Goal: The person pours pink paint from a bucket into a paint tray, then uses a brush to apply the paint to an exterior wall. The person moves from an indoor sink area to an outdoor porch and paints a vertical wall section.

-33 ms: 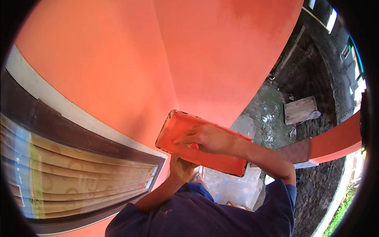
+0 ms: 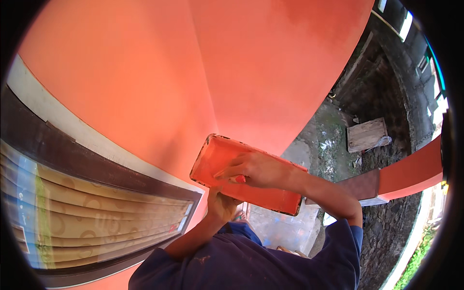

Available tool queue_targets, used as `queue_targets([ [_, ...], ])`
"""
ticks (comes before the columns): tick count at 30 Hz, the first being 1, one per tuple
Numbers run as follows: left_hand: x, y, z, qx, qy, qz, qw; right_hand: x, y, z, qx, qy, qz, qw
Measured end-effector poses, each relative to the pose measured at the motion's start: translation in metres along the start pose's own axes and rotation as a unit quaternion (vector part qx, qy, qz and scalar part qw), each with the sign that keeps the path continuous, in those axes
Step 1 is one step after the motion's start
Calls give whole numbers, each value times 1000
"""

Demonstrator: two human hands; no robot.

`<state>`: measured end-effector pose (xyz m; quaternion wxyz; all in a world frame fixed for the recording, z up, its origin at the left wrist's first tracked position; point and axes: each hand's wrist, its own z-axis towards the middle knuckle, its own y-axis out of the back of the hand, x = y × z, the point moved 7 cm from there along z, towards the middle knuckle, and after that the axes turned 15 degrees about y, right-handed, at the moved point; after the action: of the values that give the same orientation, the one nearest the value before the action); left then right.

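Observation:
A long paint tray, coated in orange-red paint with dark chipped edges, is held in front of my body. My left hand grips its near left edge from below; the fingers under the tray are hidden. Inside the tray is my right hand, reaching across from the right with its fingers bent together. A red rounded handle end shows beneath that hand. The rest of that tool is covered by the hand, and I cannot make out its kind.
Orange-painted walls meet in a corner just beyond the tray. At left is a dark-framed window with curtains. A wooden board lies on the ground below right, near a red pillar. A foot shows on the pale floor.

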<state>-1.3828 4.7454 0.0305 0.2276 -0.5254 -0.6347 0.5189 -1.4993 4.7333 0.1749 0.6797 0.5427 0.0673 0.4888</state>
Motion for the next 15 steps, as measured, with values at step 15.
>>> queue_targets([
  [15, -36, 18, 17, 51, 27, 4, 998, -30, 0, 44, 48, -29, 72, 996],
])
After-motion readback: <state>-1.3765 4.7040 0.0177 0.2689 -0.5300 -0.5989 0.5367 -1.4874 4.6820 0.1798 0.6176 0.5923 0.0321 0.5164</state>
